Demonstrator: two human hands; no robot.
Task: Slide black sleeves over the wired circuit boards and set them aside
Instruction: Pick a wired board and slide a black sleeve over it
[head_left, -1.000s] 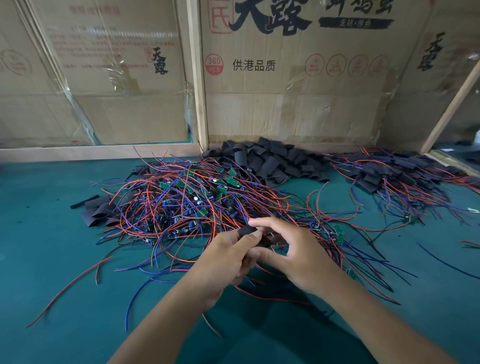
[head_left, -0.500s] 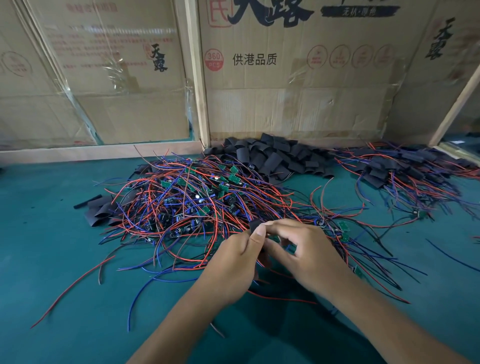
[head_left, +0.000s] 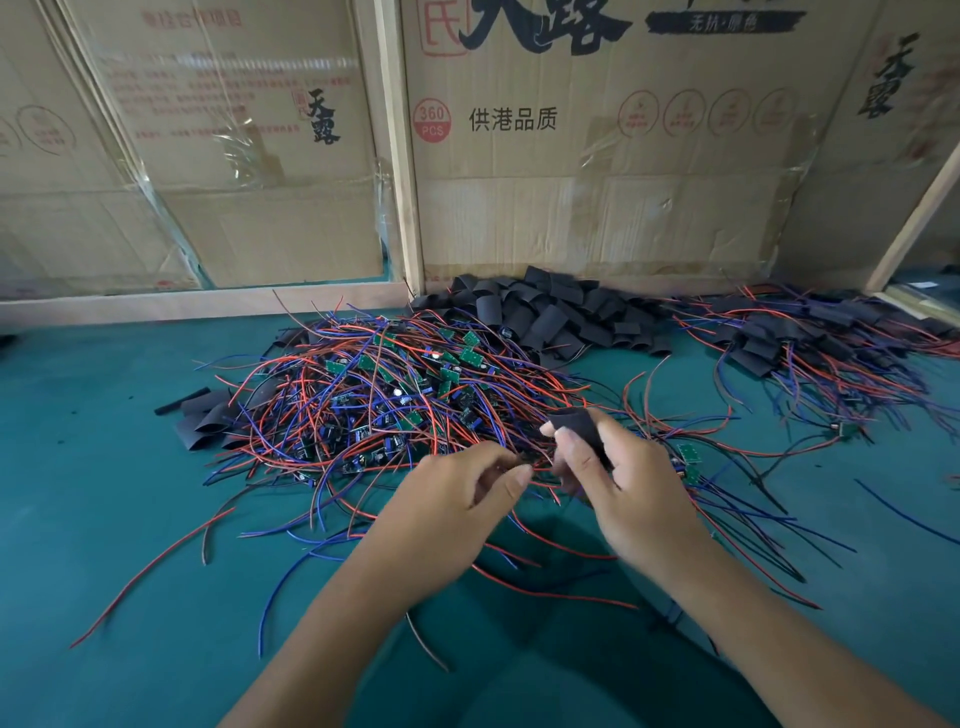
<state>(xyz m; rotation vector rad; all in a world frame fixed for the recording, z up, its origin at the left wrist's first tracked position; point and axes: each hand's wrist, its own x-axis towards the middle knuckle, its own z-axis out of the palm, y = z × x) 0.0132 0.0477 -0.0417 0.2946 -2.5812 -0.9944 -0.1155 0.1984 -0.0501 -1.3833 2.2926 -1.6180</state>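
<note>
the hands have drawn apart since a moment ago: the right hand now pinches the flat black rubber sleeve alone, raised over the tangled heap of red and blue wired green circuit boards, while the left hand pinches wires beside it. bare green table lies open toward the left edge.

Teal-green bench, tangle of red, blue and black wires with small green circuit boards, matte black sleeves heaped at 12 o'clock, black sleeve in hand, tan cardboard boxes printed with black characters and red round stamps, pale wooden frame
</note>
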